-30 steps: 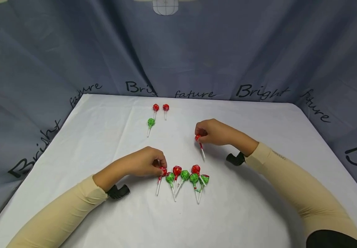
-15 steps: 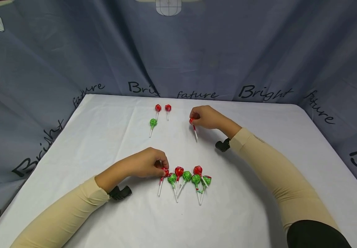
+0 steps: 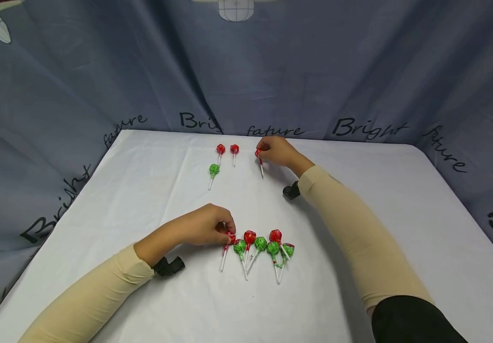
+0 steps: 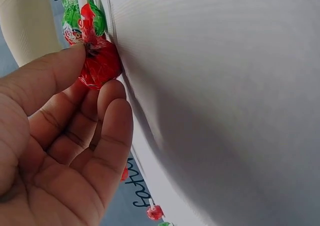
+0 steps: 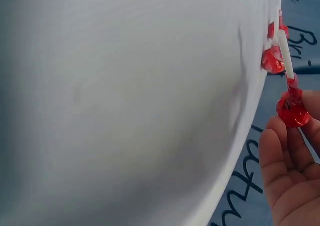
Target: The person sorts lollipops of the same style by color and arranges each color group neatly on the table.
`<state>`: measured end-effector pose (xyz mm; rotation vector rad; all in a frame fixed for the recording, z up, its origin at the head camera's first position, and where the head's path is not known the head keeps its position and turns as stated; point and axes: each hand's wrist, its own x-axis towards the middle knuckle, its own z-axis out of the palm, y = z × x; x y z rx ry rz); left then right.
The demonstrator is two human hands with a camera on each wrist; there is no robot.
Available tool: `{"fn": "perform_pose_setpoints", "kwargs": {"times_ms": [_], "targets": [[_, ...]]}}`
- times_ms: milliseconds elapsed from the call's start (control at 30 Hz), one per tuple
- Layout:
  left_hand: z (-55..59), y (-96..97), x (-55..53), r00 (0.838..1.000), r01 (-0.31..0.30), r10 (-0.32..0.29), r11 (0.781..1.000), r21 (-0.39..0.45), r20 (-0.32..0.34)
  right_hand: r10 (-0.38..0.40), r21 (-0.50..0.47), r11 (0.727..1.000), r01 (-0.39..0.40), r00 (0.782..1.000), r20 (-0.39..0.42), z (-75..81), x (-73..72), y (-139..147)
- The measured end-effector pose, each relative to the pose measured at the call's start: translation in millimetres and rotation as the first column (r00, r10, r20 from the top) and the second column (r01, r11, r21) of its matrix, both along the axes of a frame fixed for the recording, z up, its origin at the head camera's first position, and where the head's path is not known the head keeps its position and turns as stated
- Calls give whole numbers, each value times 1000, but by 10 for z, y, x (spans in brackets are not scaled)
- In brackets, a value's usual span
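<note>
My left hand (image 3: 205, 225) pinches a red-wrapped lollipop (image 4: 102, 66) by its candy head, at the left end of a near cluster. In the head view its white stick points toward me. Right beside it are a green lollipop (image 3: 239, 247) and a red lollipop (image 3: 249, 237), with more red and green ones to the right. Toward the far edge, my right hand (image 3: 278, 151) holds another red lollipop (image 5: 292, 111) between thumb and fingers, stick hanging down toward me. To its left lie two red lollipops, one of them this red lollipop (image 3: 235, 149), and a green lollipop (image 3: 214, 170).
A white cloth covers the table (image 3: 143, 200). Behind its far edge hangs a grey-blue curtain (image 3: 272, 71) with printed lettering. Black wrist mounts, such as this mount (image 3: 169, 267), sit below both wrists.
My right hand has carried its red lollipop away from me and slightly left, toward the far edge. My left hand keeps its pinch in nearly the same place.
</note>
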<state>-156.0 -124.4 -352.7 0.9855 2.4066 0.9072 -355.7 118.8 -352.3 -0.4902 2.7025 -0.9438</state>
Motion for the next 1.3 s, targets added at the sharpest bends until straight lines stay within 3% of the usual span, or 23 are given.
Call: {"fn": "perform_pose_setpoints", "kwargs": {"times_ms": [433, 633, 867, 1300], "targets": [[-33, 14, 11, 1000, 4, -4, 1000, 6, -2, -108, -101, 989, 112, 993, 47, -129, -144, -203], [-22, 5, 2, 1000, 3, -3, 1000, 3, -8, -161, -88, 981, 170, 982, 100, -146, -244, -269], [-27, 2, -4, 1000, -16, 16, 1000, -2, 2, -160, -45, 985, 164, 983, 86, -187, -318, -315], [-19, 4, 5, 1000, -6, 6, 1000, 0, -12, -156, -4, 988, 157, 985, 73, -172, -315, -385]]}}
